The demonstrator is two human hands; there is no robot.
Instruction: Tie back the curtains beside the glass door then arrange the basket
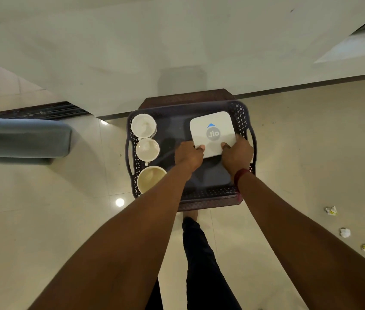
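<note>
A dark perforated plastic basket point(243, 117) with side handles rests on a brown stool against the wall. Along its left side stand three cups in a row: a white cup point(143, 125) at the back, a second white cup point(147, 149) in the middle, and a cream cup point(150, 179) at the front. At the basket's back right lies a white square device point(212, 128) with a grey round logo. My left hand point(188, 154) grips the device's near left corner. My right hand point(236, 154) grips its near right edge. A red band circles my right wrist.
The brown stool point(188, 96) holding the basket stands on pale floor tiles by a white wall. A grey-blue cushioned seat point(20, 139) lies at the left. Several crumpled paper scraps point(344, 232) litter the floor at the right. My leg point(201, 260) stands below the stool.
</note>
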